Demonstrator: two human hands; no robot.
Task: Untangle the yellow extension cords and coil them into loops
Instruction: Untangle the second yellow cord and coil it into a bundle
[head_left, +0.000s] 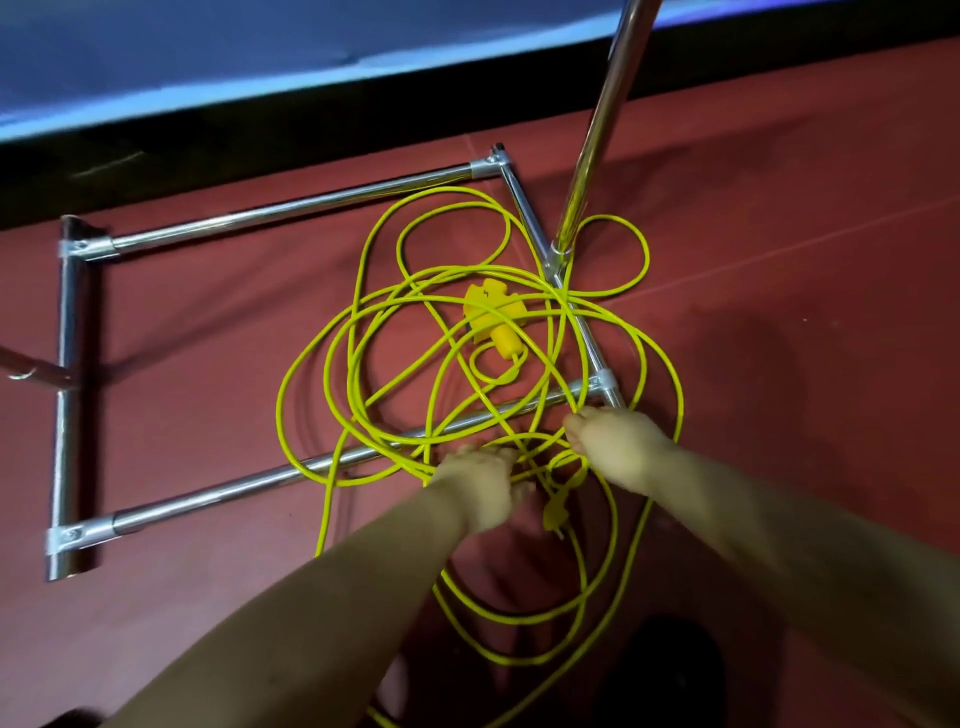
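A tangle of yellow extension cord lies in overlapping loops on the red floor, draped over a metal tube frame. A yellow socket block with a plug in it sits in the middle of the tangle. A loose yellow plug hangs between my hands. My left hand reaches into the near side of the tangle, its fingers curled among the strands. My right hand grips cord strands beside the frame's near right corner joint. Both hands are blurred.
A rectangular chrome tube frame lies flat on the red floor, with an upright chrome pole rising from its right side. A dark ledge and a blue surface run along the back. A dark shape is at the bottom right.
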